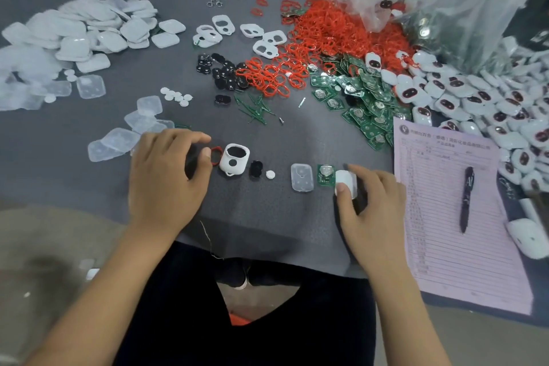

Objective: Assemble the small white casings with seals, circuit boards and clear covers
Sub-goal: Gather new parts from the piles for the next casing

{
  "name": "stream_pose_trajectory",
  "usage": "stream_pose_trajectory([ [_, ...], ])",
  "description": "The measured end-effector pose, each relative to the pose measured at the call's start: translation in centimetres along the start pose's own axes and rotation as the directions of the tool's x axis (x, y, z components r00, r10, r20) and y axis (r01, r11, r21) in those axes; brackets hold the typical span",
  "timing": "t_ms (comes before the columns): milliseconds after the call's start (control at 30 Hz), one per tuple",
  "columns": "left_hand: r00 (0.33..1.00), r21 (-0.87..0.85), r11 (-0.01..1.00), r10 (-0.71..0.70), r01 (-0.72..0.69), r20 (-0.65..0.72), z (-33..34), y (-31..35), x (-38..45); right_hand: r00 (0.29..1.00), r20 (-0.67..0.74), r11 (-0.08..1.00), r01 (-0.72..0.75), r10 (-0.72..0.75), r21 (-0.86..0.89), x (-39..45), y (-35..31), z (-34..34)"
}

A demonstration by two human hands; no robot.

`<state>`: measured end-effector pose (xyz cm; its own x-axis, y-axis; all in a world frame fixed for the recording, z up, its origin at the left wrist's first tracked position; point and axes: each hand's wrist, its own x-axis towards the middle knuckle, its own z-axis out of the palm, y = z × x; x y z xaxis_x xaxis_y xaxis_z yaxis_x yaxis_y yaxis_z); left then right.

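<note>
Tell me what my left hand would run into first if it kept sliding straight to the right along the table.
Most likely the red seal ring, just beyond the left hand and its fingers. The white casing lies right behind it.

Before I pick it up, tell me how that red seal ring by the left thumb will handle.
The red seal ring is a thin open loop, so it is probably floppy and very light. It lies flat beside the white casing, so it is unlikely to roll. Being so slim, it may need a fingertip pinch from the left hand.
</note>
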<state>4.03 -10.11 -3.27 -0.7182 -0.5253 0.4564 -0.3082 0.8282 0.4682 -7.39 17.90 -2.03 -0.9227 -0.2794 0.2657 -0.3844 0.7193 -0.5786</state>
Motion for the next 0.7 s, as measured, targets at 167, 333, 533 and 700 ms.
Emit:
stream_pose_trajectory([
  [167,0.997,-0.02,1.0,0.004,-0.003,0.073,-0.4,0.2,0.2,0.995,-0.078,0.998,-0.055,0.057,0.033,0.1,0.0,-0.1],
  [333,0.989,-0.06,0.997,0.058,-0.05,0.139,-0.9,-0.2,0.2,0.981,-0.179,0.997,-0.077,0.071,-0.027,-0.1,-0.6,0.3],
  [533,0.987,-0.176,0.983,-0.017,0.045,0.157,-0.8,-0.5,0.8,0.981,-0.19,0.999,0.034,-0.039,-0.031,-0.1,-0.5,0.5],
  [700,0.996,-0.466,0.882,0.044,-0.075,-0.078,-2.2,2.8,-2.3,0.928,-0.285,0.967,0.253,-0.241,0.009,-1.3,-1.5,0.6],
])
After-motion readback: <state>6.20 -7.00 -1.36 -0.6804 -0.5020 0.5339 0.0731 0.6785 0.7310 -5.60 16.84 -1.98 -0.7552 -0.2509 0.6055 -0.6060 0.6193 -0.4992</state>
